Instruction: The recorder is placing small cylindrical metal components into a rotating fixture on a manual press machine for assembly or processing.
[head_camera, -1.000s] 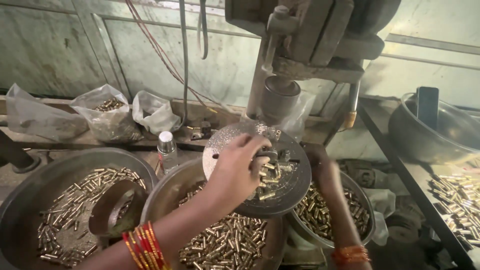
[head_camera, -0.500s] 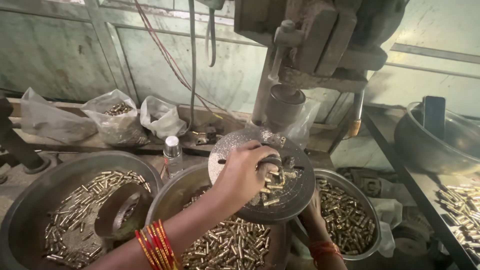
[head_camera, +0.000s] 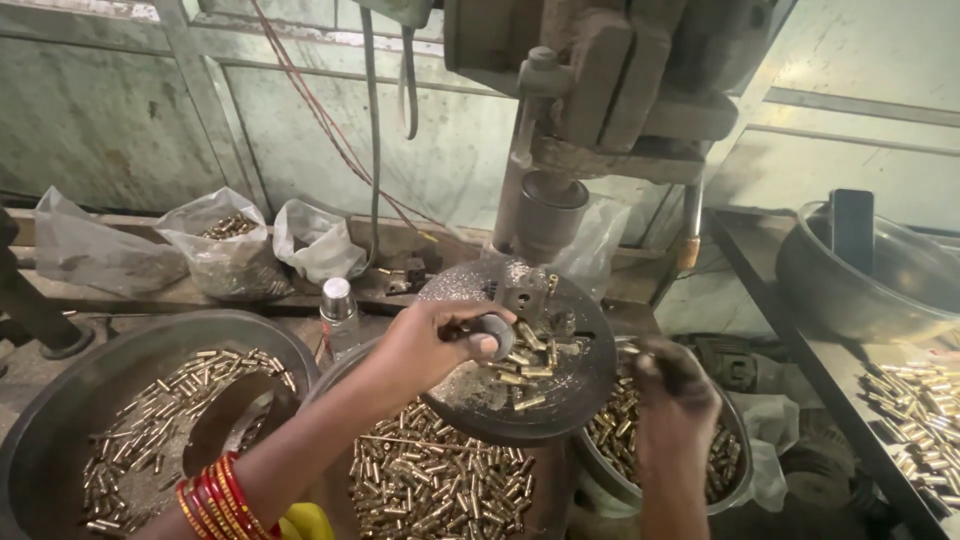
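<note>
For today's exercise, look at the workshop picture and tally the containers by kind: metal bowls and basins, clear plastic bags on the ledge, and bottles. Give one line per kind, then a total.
Metal bowls and basins: 4 (left basin, middle basin, right bowl, far-right bowl)
Clear plastic bags: 3 (left bag, middle bag, right bag)
Bottles: 1 (small bottle)
Total: 8
</note>
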